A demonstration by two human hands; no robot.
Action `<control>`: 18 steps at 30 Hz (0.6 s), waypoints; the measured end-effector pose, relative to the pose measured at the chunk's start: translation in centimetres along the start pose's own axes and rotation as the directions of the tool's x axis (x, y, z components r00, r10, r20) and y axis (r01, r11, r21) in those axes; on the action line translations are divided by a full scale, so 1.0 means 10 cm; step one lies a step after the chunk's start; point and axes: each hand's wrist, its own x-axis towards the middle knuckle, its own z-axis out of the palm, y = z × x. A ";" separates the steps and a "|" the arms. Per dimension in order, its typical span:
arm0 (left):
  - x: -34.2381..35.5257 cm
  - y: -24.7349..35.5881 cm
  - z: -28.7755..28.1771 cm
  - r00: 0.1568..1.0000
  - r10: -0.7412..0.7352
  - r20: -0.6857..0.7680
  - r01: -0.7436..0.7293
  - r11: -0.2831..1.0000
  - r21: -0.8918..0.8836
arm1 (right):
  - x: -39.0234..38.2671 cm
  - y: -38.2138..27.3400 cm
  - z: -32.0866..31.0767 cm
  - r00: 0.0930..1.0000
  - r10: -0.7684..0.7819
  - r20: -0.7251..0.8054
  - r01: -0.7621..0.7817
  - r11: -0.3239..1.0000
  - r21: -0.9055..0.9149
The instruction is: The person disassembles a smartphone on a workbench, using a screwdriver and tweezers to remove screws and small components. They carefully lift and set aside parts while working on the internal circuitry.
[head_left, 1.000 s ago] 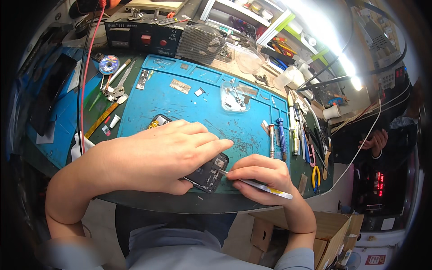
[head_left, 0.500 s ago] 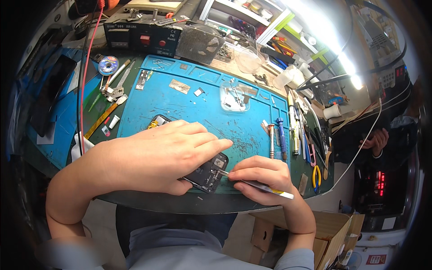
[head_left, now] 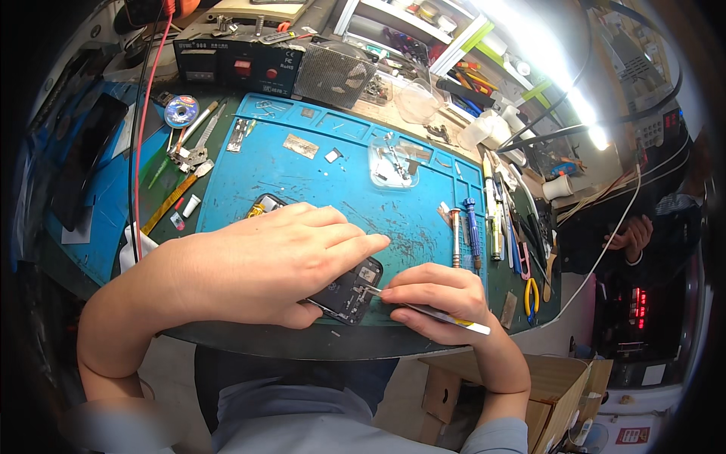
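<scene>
An opened dark smartphone (head_left: 349,300) lies on the blue silicone mat (head_left: 318,189) near its front edge, its inner parts showing. My left hand (head_left: 280,265) grips the phone from above, thumb at its lower edge, fingers curled over and hiding much of its middle. At the phone's right, my right hand (head_left: 435,303) is closed on metal tweezers (head_left: 465,322) with a yellow mark, their tip at the components inside the phone.
A clear parts box (head_left: 393,170), screwdrivers (head_left: 473,231), yellow pliers (head_left: 532,303) and a solder spool (head_left: 181,111) lie around the mat. A black power unit (head_left: 234,64) stands behind. A co-worker's hands (head_left: 635,238) show at far right. A cardboard box (head_left: 560,382) sits below.
The tweezers and my right hand have shifted very slightly; my left hand and the phone stay in place.
</scene>
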 end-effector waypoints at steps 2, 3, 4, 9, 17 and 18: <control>0.00 0.00 0.00 1.000 -0.002 0.001 0.002 1.000 -0.002 | 0.00 0.00 0.00 1.000 -0.002 -0.001 0.002 1.000 0.000; 0.00 0.00 0.00 1.000 -0.003 0.000 0.003 1.000 -0.005 | 0.00 0.00 0.00 1.000 -0.003 -0.002 0.003 1.000 0.001; 0.00 0.00 0.00 1.000 -0.005 0.000 0.005 1.000 -0.007 | 0.00 0.00 0.00 1.000 -0.008 0.003 0.008 1.000 0.000; 0.00 0.01 -0.01 1.000 -0.018 0.010 0.019 1.000 -0.008 | -0.01 0.01 -0.02 0.998 -0.047 0.033 0.048 0.998 -0.041; -0.01 0.01 -0.01 1.000 -0.019 0.011 0.019 1.000 -0.008 | -0.09 0.06 0.01 0.995 0.089 -0.037 -0.083 0.987 0.138; -0.01 0.01 -0.01 1.000 -0.018 0.011 0.019 1.000 -0.008 | -0.09 0.06 0.01 0.995 0.096 -0.032 -0.090 0.984 0.152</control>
